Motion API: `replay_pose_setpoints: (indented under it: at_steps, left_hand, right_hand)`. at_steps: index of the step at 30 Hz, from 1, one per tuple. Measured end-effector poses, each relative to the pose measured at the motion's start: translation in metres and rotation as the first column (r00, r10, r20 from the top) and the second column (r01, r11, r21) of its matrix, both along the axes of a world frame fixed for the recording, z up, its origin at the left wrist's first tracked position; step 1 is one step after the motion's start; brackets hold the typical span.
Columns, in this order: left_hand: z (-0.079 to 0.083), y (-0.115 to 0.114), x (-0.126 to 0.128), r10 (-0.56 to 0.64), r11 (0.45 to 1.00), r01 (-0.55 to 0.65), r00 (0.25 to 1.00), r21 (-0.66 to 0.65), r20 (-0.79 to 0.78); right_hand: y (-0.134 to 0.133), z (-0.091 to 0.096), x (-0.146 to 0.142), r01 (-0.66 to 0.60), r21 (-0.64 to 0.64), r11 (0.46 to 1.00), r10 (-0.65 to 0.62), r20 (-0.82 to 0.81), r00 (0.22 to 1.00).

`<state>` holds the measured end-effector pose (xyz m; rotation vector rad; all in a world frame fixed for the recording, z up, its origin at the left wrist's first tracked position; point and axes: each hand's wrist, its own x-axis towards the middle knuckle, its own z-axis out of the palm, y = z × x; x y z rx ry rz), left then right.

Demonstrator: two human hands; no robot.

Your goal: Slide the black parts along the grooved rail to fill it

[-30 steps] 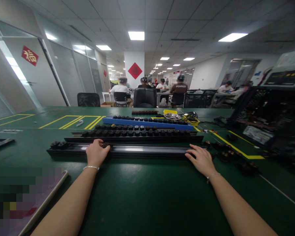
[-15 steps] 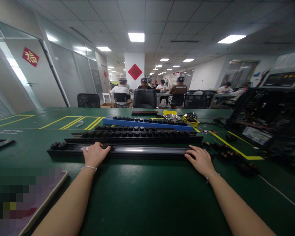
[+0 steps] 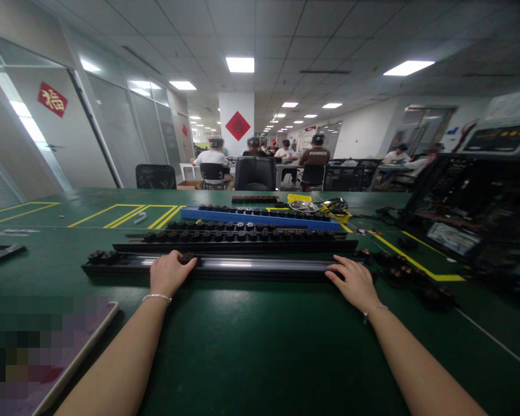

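long black channel, shiny inside, lies flat, crosswise; small dark part left of its middle.

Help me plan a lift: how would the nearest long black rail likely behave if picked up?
The long black rail probably stays stiff, looking straight end to end. Its glossy top strip may feel slippery, given the reflections. It seems unlikely to roll, lying flat.

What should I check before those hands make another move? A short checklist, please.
1. Long black tray lying on the table: ok.
2. Left hand at the small black part: ok.
3. Firm hold on that part: cannot tell, the hand partly hides it.
4. Right hand at the tray's right end: ok.
5. Loose black parts on the right lined up neatly: not ok, they lie jumbled.
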<state>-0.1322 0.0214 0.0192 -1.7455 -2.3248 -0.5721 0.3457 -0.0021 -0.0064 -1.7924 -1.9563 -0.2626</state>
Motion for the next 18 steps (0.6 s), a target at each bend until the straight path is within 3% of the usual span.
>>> replay_pose_setpoints:
  at_steps: [18]
  left_hand:
    - [-0.0012, 0.0005, 0.0065, -0.086, 0.996, 0.086, 0.996, 0.034, -0.01]
  right_hand:
    - [-0.0009, 0.0019, -0.0007, 0.015, -0.032, 0.999, -0.016, -0.004, 1.0]
